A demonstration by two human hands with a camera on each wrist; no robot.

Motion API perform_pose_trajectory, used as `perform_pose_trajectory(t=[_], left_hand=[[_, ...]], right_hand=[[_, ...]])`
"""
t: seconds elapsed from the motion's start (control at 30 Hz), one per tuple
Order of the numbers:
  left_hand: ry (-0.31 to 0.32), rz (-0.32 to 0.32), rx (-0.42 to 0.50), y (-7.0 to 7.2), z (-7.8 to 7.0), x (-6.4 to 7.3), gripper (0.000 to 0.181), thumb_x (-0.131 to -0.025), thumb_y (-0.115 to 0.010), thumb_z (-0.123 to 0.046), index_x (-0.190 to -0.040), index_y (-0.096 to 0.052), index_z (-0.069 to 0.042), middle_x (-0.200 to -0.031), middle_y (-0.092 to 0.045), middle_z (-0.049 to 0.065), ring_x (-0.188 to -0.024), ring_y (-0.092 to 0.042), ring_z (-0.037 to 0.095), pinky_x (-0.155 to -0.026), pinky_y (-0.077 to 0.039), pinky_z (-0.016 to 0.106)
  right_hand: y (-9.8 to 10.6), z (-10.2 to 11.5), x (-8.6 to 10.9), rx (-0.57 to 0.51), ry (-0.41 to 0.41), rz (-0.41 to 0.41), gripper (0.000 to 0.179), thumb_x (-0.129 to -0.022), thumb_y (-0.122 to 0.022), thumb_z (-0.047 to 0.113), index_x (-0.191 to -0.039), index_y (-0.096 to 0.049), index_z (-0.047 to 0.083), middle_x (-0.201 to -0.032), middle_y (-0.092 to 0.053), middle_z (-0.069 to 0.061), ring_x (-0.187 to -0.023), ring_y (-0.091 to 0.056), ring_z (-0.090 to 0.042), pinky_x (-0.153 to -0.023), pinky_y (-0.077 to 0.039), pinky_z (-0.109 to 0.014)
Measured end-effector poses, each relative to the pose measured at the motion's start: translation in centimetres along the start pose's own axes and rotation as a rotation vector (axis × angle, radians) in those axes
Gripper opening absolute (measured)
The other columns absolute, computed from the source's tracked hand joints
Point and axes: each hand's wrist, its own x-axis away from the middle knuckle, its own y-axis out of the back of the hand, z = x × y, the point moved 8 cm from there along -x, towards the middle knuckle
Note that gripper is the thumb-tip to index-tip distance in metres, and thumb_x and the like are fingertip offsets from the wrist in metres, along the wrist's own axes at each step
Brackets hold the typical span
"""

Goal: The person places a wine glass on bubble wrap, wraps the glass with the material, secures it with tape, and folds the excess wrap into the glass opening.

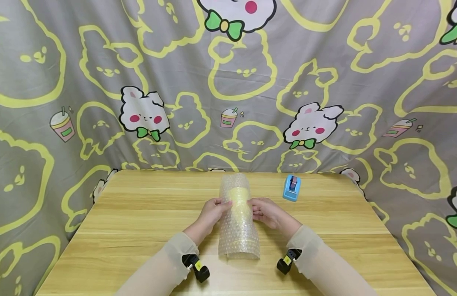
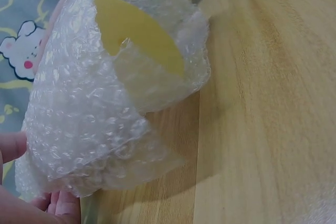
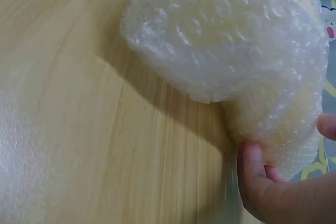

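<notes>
A sheet of bubble wrap [image 1: 238, 242] is rolled into a tube around a yellow object [image 1: 240, 205] in the middle of the table. In the left wrist view a smooth, rounded yellow face [image 2: 139, 32] shows through the tube's open near end; its kind I cannot tell. My left hand [image 1: 211, 214] holds the roll's left side, thumb on top and fingers tucked low. On the opposite side my right hand [image 1: 268, 211] grips the wrap, with fingertips [image 3: 252, 153] pressed against it in the right wrist view. A loose corner of wrap hangs at the near end.
A blue tape dispenser [image 1: 292, 188] stands at the back right of the wooden table [image 1: 151, 222]. Behind the table's far edge hangs a grey curtain [image 1: 191, 70] with yellow outlines and white rabbit faces. Each sleeve carries a black wrist camera [image 1: 196, 267].
</notes>
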Motion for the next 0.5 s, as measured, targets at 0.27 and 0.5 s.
perform_pose_trajectory(t=[0.27,0.5], left_hand=[[0.0,-0.006,0.013,0.24,0.04,0.05,0.059,-0.093,-0.072,-0.028,-0.13,-0.051,0.013,-0.122,-0.059,0.02,-0.105,-0.058,0.026,-0.09,-0.052,0.038],[0.0,-0.017,0.048,0.44,0.13,0.17,0.045,-0.094,-0.071,-0.023,-0.121,-0.055,0.01,-0.105,-0.061,0.011,-0.091,-0.057,0.018,-0.075,-0.049,0.028]], right_hand=[[0.17,-0.19,-0.09,-0.004,-0.007,-0.012,0.038,-0.094,-0.06,0.014,-0.12,-0.053,-0.012,-0.083,-0.066,-0.005,-0.075,-0.062,-0.013,-0.075,-0.056,-0.026],[0.36,-0.43,-0.22,-0.013,-0.019,-0.021,0.035,-0.093,-0.06,0.014,-0.117,-0.054,-0.01,-0.085,-0.066,-0.006,-0.078,-0.061,-0.015,-0.075,-0.056,-0.027]])
